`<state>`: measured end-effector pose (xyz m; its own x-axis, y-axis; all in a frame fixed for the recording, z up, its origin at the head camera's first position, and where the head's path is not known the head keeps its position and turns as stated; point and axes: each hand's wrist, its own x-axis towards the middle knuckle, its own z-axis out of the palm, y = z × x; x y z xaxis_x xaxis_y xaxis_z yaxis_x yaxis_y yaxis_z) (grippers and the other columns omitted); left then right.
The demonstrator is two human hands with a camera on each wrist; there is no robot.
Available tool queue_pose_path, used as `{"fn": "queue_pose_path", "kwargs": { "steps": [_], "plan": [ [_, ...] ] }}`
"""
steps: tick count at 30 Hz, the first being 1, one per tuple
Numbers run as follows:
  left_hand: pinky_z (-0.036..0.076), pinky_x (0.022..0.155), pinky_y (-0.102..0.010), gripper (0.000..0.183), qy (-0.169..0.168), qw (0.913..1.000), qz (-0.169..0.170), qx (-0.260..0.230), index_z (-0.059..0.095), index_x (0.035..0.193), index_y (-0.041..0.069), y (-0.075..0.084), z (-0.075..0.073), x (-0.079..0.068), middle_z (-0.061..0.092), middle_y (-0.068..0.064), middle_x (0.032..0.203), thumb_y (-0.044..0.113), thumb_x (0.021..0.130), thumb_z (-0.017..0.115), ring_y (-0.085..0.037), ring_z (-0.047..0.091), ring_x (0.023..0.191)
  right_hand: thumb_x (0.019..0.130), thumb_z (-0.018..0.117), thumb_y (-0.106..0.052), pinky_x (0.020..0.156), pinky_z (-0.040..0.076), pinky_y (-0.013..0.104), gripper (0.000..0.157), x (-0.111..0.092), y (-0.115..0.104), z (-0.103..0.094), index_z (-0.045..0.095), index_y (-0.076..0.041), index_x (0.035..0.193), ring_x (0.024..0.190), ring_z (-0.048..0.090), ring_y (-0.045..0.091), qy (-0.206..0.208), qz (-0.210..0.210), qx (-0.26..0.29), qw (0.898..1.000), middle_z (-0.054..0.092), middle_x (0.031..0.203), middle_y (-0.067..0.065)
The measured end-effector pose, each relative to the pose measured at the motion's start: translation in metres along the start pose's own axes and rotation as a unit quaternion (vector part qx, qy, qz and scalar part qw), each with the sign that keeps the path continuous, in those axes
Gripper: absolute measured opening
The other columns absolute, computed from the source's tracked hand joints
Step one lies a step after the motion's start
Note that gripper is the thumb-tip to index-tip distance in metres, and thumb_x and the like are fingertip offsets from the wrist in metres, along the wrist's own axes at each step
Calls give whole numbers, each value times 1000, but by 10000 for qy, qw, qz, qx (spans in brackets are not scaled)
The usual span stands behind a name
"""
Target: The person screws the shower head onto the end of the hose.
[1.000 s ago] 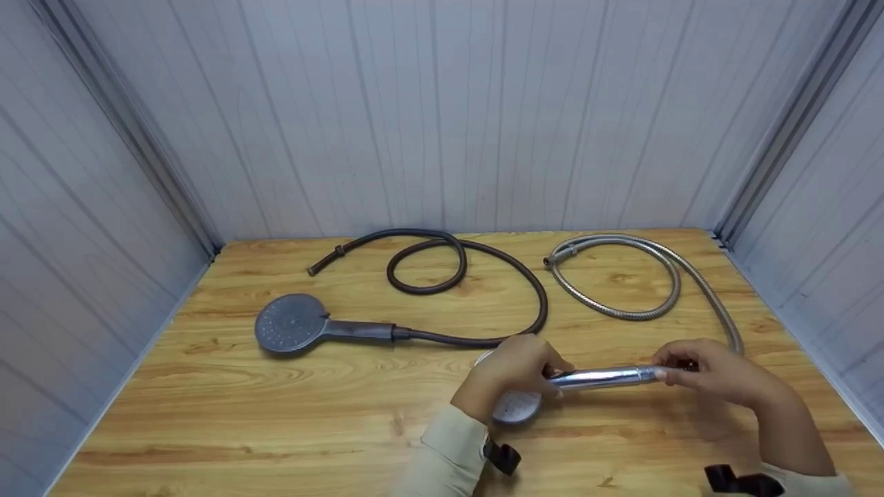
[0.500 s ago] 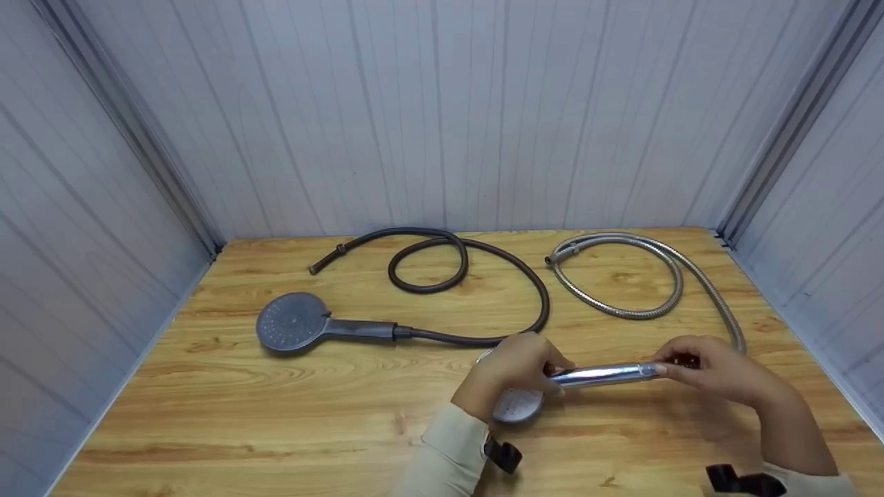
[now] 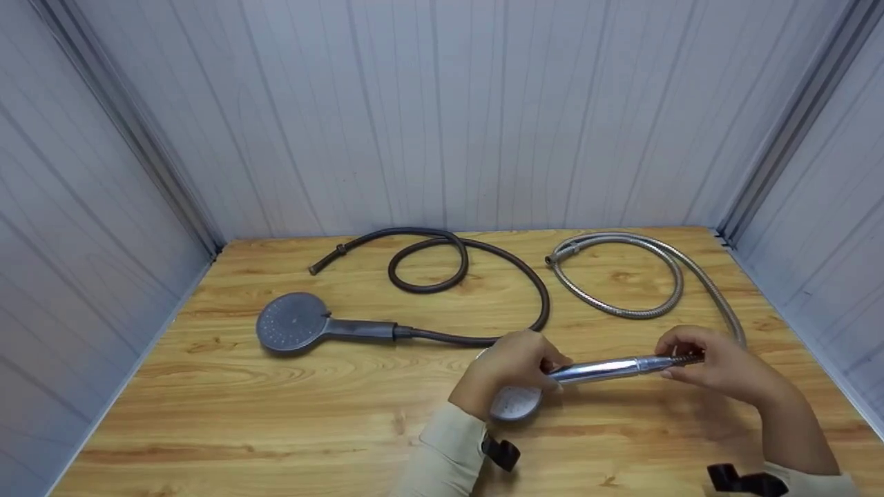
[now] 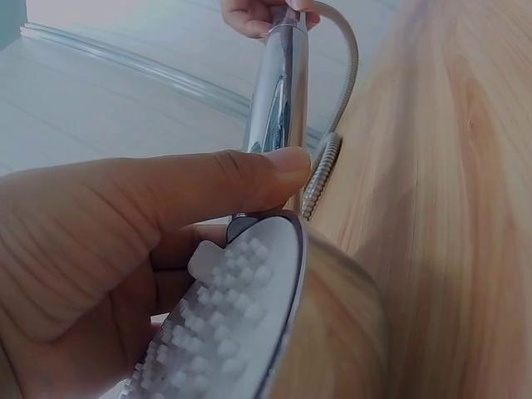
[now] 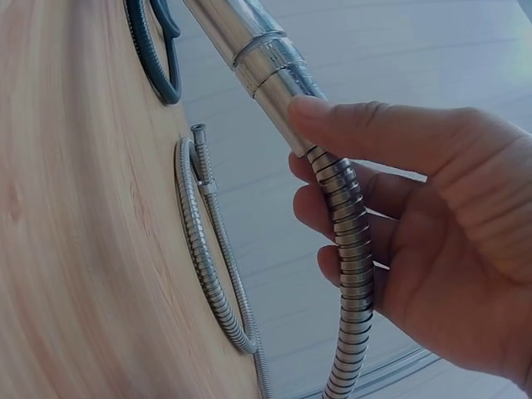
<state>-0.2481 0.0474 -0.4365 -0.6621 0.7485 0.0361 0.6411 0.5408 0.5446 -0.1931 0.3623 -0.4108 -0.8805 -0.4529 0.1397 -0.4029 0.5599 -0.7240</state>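
Observation:
A chrome shower head is held above the table's front right, its white nozzle face showing beside the left palm. My left hand grips its neck, with the thumb lying across the handle in the left wrist view. At the handle's far end, my right hand pinches the smooth metal end of a silver shower hose between thumb and forefinger. That end meets the handle in line with it. In the right wrist view the other fingers curl behind the ribbed hose. Left fingertips are partly hidden behind the handle.
A grey shower head with a dark hose lies on the wooden table to the left. The silver hose's loop rests at the back right. Panelled walls close in the back and both sides.
My right hand has shifted slightly up and back along the hose end, baring more of the joint and ribbed hose. The handle's right end tilts up a little. The left hand barely moves.

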Motion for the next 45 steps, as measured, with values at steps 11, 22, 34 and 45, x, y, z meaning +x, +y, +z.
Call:
{"fn": "queue_pose_path", "kwargs": {
  "steps": [11, 22, 34, 45],
  "plan": [
    [34, 52, -16, 35, -24, 10000, 0, -14, 76, 111, 19, 0, 1, 0, 55, 14, 66, 20, 77, 84, -1, 42, 58, 84, 75, -7, 61, 48, 27, 18, 0, 1, 1, 69, -11, 100, 74, 56, 14, 44, -117, -30, 9999, 66, 92, 4],
    [35, 55, -13, 34, 76, 9996, 173, 199, 76, 110, 18, 1, 0, -1, 61, 15, 74, 20, 77, 84, 1, 43, 61, 87, 72, -6, 62, 48, 27, 17, -1, 2, 0, 71, -11, 103, 74, 56, 14, 55, -268, -27, 9996, 68, 95, 3],
    [34, 53, -14, 36, 43, 9997, 1, 220, 75, 112, 20, 2, -1, -1, 56, 15, 68, 21, 77, 84, 0, 42, 60, 90, 69, -8, 62, 49, 26, 16, 0, 1, -1, 71, -8, 105, 77, 59, 11, -80, -82, -98, 9999, 69, 95, 3],
    [34, 52, -15, 35, 29, 9997, -13, 240, 76, 111, 20, 1, -2, -1, 56, 15, 68, 21, 77, 84, 0, 42, 59, 91, 67, -8, 59, 47, 25, 15, 0, 2, -1, 72, -8, 105, 73, 57, 8, -95, -78, -201, 9997, 70, 93, 0]
  ]
}}
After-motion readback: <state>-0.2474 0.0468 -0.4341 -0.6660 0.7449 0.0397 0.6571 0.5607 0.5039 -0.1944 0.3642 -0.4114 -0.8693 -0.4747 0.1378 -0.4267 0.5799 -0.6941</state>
